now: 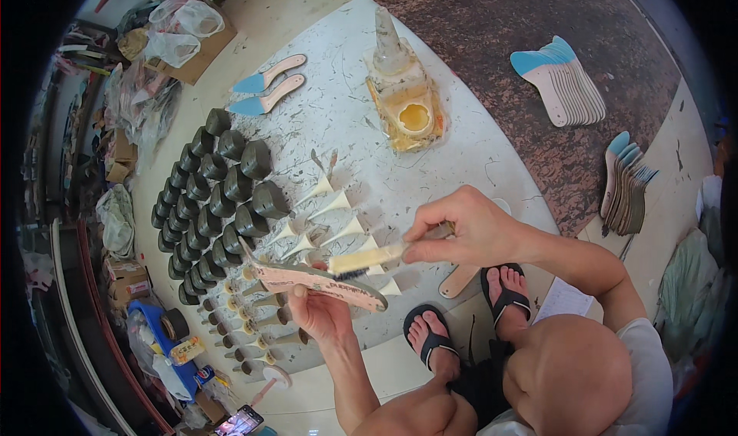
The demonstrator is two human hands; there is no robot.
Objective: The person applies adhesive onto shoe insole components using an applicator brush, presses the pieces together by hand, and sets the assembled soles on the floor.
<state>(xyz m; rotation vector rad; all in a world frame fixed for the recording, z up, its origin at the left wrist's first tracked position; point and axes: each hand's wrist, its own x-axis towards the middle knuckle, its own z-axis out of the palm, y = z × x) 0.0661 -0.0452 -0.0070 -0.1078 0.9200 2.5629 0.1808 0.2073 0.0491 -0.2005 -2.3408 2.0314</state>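
Note:
My left hand (319, 313) is closed around a pink-tan shoe insole (327, 284) with printed lettering, holding it tilted above the white work surface. In my right hand (461, 224) is a brush (369, 257) with a yellowish body and dark bristles; the bristles are at the insole's edge, and whether they touch it I cannot tell. Cream shoe heels (346, 232) stand just behind the hands. Another insole (460, 279) lies partly under my right forearm. Farther back sits a yellow-stained glue container (415, 121) with a round opening and a cone-shaped top.
Rows of dark heels (223, 201) fill the left of the white board (323, 98). Two blue-and-pink insoles (269, 90) lie behind them. Fanned insoles (565, 90) rest on a brown sheet (492, 44), with more (626, 186) at the right. A phone (240, 421) is at lower left.

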